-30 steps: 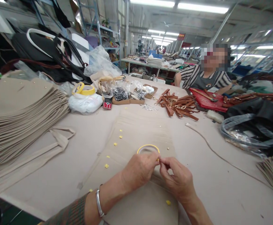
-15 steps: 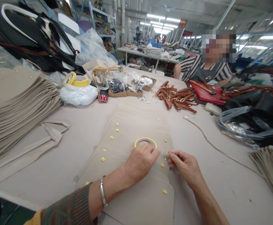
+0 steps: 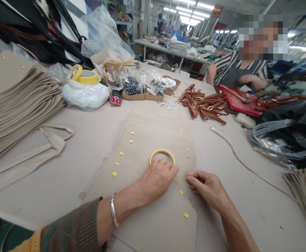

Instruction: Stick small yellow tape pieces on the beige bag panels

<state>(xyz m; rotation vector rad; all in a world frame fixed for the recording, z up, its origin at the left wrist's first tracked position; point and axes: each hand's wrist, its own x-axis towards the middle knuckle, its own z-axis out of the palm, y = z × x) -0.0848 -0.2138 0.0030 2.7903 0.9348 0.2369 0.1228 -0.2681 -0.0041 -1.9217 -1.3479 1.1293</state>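
My left hand [image 3: 159, 178] is closed on a roll of yellow tape [image 3: 162, 151], its ring upright or tilted over the beige panels. My right hand [image 3: 206, 187] pinches at the right edge of a panel; a tiny bit of yellow tape shows at its fingertips. Overlapping beige panels [image 3: 155, 224] lie in a staggered row beneath both hands. Small yellow tape pieces [image 3: 114, 174] dot their left side, and others, such as one piece [image 3: 185, 215], sit along the right. Just beyond my right fingers is a small metal stud [image 3: 188, 156].
A stack of beige panels [image 3: 19, 101] and fabric straps [image 3: 48, 150] lie left. Farther back are tape rolls [image 3: 88, 77], a phone [image 3: 115, 97], boxes of small parts [image 3: 134, 96] and brown straps [image 3: 202, 105]. A cord [image 3: 236, 159] crosses the right. A co-worker [image 3: 234, 70] sits opposite.
My right fingertips have come down onto the panel edge with the yellow tape piece, covering a stud seen there before. My left hand stays on the roll. The view has shifted slightly.
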